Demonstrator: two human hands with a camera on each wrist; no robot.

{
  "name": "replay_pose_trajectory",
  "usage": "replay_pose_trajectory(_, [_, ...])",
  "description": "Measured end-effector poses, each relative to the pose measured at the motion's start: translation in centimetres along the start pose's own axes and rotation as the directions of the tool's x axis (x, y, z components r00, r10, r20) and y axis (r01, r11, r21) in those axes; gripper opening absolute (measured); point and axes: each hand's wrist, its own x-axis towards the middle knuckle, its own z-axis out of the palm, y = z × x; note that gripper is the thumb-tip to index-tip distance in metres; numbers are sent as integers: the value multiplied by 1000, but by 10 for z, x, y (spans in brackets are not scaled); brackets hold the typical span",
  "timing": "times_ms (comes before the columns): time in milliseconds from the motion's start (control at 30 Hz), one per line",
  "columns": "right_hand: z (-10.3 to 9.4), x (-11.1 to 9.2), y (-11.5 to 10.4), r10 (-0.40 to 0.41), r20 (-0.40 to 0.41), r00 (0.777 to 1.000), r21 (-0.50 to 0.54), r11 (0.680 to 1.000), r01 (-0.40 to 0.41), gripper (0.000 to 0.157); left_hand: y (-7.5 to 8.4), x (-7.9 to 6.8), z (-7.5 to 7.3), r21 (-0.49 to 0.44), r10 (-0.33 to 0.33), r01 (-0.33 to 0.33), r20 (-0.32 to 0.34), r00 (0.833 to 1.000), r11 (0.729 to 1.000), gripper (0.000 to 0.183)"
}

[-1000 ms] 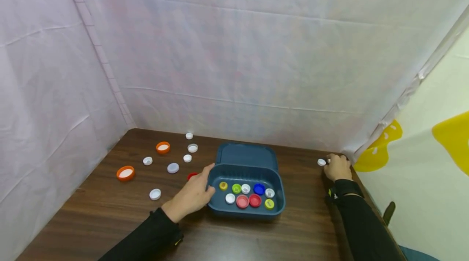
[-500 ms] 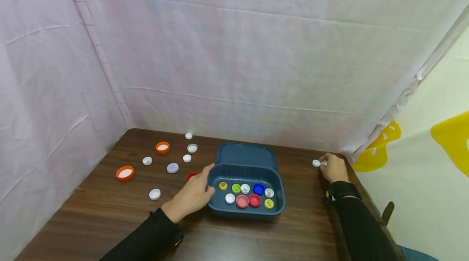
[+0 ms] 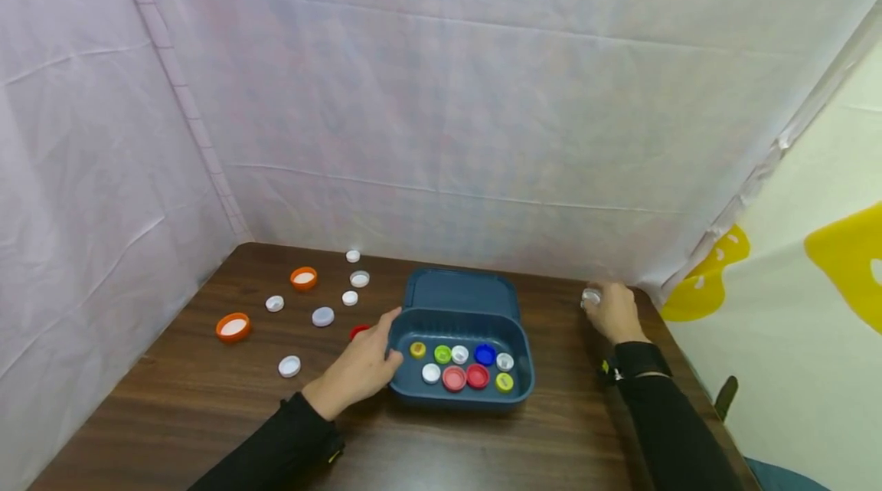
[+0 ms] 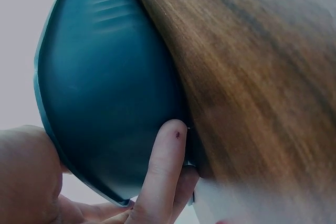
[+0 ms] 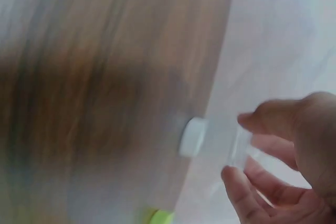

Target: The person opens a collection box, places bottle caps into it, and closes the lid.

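A dark blue box (image 3: 462,397) with its lid (image 3: 463,293) folded back stands mid-table. Several bottle caps lie in it: red caps (image 3: 478,377), a blue cap (image 3: 485,354), white, green and yellow ones. My left hand (image 3: 360,365) grips the box's left wall, with the fingers against the outside (image 4: 167,166). Toward the table's far right corner, my right hand (image 3: 615,312) pinches a clear cap (image 5: 240,148) between thumb and fingertips. Close by, a white cap (image 5: 193,137) sits on the table in the right wrist view.
Left of the box lie orange rings with white centres (image 3: 233,327), several white caps (image 3: 289,366) and a red cap (image 3: 358,331) partly behind my left hand. A green cap (image 5: 160,216) shows at the right wrist view's bottom. White cloth (image 3: 441,93) rises behind the table.
My right hand has moved a little left from the table's far right corner and now lifts the clear cap by the white one. The left hand stays on the box.
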Motion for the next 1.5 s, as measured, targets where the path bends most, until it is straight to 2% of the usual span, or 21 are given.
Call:
replay_pose_trajectory(167, [-2,1,-29,-149,-4,989,14,989,149,34,-2,-2,0,-9,25,-25,-5,1000,1000,77])
replay_pose_trajectory(300, [-4,-2,-58,-225,15,974,36,974,224,36,-3,-2,0,-22,28,-28,-3,1000,999,77])
replay_pose_trajectory(533, [-10,-14,-114,-275,101,956,123,957,263,39,-3,0,0,-45,8,-7,13,1000,999,77])
replay_pose_trajectory(667, [-12,-23,-141,-318,151,936,142,944,297,38,-3,-1,0,-42,8,-8,13,1000,999,77])
replay_pose_trajectory(800, [-10,-30,-162,-373,198,907,145,926,349,37,-3,-1,0,-28,11,-10,8,1000,1000,76])
replay_pose_trajectory(900, [-6,-35,-175,-426,243,872,147,904,401,37,-3,0,-1,-16,20,-20,-2,1000,1000,76])
replay_pose_trajectory(1000, [-2,-43,-186,-480,308,821,169,877,450,38,-3,1,-1,-12,28,-28,-6,1000,1000,76])
replay_pose_trajectory(1067, [1,-49,-194,-514,355,781,194,858,476,37,-2,1,-2,-9,30,-30,-6,1000,999,75])
replay_pose_trajectory(1267, [8,-64,-215,-595,486,641,279,800,531,35,-4,1,-2,2,57,-57,-13,998,998,76])
replay_pose_trajectory(1333, [10,-67,-221,-614,506,605,304,784,541,35,-4,1,-2,6,63,-63,-16,998,998,76])
replay_pose_trajectory(1400, [11,-69,-225,-622,521,585,325,778,538,35,-3,0,-2,4,64,-63,-15,998,998,76])
replay_pose_trajectory(1500, [13,-71,-230,-610,543,576,333,787,519,36,-2,-1,-2,5,58,-58,-15,998,998,77])
